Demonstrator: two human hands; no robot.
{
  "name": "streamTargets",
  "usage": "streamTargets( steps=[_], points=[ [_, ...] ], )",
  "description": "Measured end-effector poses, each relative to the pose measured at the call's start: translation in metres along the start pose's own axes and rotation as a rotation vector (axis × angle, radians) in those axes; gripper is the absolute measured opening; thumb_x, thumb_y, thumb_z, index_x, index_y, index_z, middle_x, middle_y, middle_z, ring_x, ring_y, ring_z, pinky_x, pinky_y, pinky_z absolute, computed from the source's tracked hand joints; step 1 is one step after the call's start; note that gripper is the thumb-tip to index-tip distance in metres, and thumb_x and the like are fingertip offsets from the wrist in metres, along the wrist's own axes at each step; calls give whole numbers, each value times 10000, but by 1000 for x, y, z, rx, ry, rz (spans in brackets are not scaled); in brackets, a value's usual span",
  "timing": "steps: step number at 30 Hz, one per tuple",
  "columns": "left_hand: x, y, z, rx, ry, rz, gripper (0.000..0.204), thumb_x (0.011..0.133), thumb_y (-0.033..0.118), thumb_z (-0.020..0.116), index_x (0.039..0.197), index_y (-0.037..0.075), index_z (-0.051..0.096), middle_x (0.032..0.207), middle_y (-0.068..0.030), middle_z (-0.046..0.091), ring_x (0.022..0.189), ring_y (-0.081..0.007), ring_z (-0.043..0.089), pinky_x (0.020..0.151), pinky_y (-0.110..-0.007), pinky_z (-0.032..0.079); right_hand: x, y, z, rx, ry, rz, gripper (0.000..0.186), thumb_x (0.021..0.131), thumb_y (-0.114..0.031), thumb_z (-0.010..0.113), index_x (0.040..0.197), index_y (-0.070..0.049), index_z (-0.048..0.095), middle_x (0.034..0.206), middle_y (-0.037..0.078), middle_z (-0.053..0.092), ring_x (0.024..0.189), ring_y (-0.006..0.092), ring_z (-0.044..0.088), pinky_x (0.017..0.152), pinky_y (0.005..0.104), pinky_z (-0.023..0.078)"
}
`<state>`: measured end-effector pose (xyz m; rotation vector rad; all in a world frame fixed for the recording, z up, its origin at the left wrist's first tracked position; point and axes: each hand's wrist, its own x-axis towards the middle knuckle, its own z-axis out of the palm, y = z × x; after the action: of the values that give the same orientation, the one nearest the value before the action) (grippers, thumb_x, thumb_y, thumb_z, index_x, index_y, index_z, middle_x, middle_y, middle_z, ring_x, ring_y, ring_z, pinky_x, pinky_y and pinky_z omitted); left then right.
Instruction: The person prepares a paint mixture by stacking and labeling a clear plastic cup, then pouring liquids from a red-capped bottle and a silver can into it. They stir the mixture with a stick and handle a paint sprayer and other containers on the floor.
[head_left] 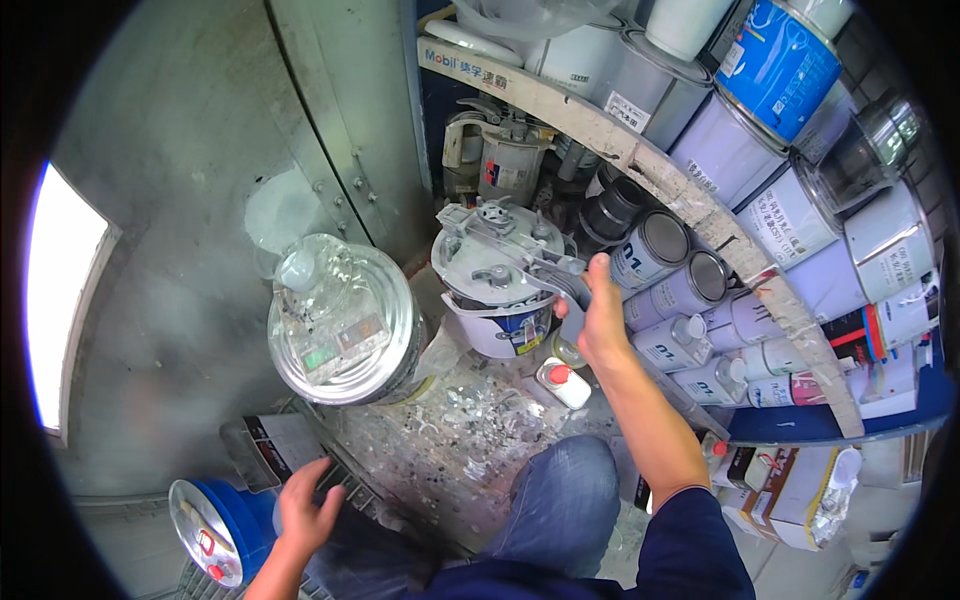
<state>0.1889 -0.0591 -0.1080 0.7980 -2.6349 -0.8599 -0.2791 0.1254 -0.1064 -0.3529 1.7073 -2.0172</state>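
Gripping the grey lever handle [560, 278] of a dispensing lid [497, 245], the right hand [601, 322] has its fingers curled shut around the grip, with the white and blue paint can [497, 322] under that lid standing just left of the hand on the paint-spattered floor [450, 440]. The left hand [305, 515] hangs low and well apart, fingers spread and holding nothing, just right of a blue can [215, 528] with a silver top and below a dark flat box [270, 445]. Between the two hands, and farther out, stands a large silver drum [345, 325] with a clear plastic cover. A small white bottle with a red cap [563, 382] lies just below the right hand. To its right, curved shelves [700, 215] carry rows of grey and white tins [690, 290]. Judging by the grip, the step in hand looks like taking hold of the lidded can by its handle; lifting or tipping it would call for a firm, level pull, and the free left hand could steady the can's base.
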Motion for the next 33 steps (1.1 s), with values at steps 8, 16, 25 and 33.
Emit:
streamTargets(
  steps=[8, 16, 25, 33],
  points=[
    [-70, -31, -18, 307, 86, -256, 426, 782, 157, 779, 1152, -29, 678, 1201, -235, 694, 1118, -427, 654, 1007, -468, 502, 29, 73, 25, -58, -14, -42, 732, 1024, -688, 479, 690, -57, 641, 645, 19, 616, 615, 97, 524, 610, 274, 385],
    [-78, -21, -29, 360, 45, -296, 376, 764, 102, 768, 1102, -33, 673, 1100, -210, 709, 1026, -409, 671, 938, -457, 521, 52, 143, 48, 29, 10, -19, 608, 1053, -553, 551, 674, -78, 557, 664, -44, 537, 603, 62, 488, 579, 231, 423],
    [-85, -2, -41, 443, -6, -333, 317, 923, 129, 738, 1203, -8, 678, 1168, -202, 708, 1071, -391, 663, 974, -457, 516, 98, 207, 81, -180, 108, -57, 720, 983, -678, 555, 707, -21, 666, 561, 36, 617, 569, 141, 640, 577, 330, 455],
    [-68, 7, -45, 495, -62, -390, 294, 953, 176, 706, 1180, -11, 698, 1148, -213, 712, 1060, -396, 667, 963, -462, 523, 133, 268, 90, -226, 221, -207, 575, 1004, -521, 582, 716, -28, 647, 569, 126, 597, 544, 275, 597, 583, 432, 437]
  ],
)
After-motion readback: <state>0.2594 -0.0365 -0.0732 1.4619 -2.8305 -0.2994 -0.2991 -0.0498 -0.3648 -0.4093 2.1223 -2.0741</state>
